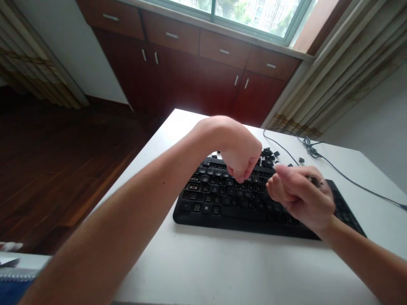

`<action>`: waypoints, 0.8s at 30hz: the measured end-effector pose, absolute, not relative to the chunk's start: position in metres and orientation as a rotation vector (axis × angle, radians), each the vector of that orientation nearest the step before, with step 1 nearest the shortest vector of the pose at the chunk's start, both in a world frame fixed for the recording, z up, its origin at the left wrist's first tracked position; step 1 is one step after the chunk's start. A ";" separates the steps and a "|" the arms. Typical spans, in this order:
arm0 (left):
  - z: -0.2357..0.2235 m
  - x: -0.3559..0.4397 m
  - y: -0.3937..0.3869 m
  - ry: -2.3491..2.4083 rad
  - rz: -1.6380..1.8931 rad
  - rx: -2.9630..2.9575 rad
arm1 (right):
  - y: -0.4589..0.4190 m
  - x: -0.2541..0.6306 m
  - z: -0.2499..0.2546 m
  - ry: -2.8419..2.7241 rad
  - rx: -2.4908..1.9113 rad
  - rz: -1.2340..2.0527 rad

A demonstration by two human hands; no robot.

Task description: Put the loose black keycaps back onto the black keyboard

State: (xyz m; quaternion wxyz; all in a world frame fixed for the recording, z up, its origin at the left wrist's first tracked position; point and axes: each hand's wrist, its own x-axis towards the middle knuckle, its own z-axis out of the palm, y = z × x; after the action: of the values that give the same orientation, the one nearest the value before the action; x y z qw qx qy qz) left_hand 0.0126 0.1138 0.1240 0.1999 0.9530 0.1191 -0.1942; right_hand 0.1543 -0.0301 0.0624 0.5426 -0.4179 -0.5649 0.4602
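Note:
A black keyboard (pixel 241 212) lies on the white table, with several keycaps off and bare key sockets showing on its left part. Over its upper middle, my left hand (pixel 238 146) bends down at the wrist, fingers curled together with the tips at the keys. What they grip, if anything, is hidden. My right hand (pixel 302 197) is closed like a fist above the keyboard's right half, thumb on top, covering keys there. Its contents cannot be made out. Just behind the keyboard is a pile of loose black keycaps (pixel 269 156), partly hidden by my left hand.
A black cable (pixel 356 180) with a bundled loop crosses the right of the white table (pixel 229 262). One loose keycap (pixel 301 160) sits apart from the pile. Beyond the table stand wooden cabinets (pixel 181 80) under a window, and a curtain (pixel 321 80) hangs at the right.

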 end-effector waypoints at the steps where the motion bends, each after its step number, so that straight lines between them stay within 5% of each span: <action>1: 0.123 0.012 0.115 0.332 -0.542 2.668 | -0.029 0.154 0.064 -1.326 -0.981 1.088; 16: 0.098 0.014 0.155 0.240 -0.469 2.255 | -0.023 0.166 0.071 -1.332 -0.990 0.934; 24: 0.093 0.016 0.154 0.149 -0.305 2.002 | -0.037 0.212 0.043 -1.554 -1.585 0.127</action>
State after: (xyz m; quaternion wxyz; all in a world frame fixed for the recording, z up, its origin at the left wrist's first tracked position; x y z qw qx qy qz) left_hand 0.0162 0.1544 0.0932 0.5274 0.8376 0.0624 -0.1278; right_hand 0.2122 -0.0366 0.0429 0.4431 -0.6391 -0.6266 0.0510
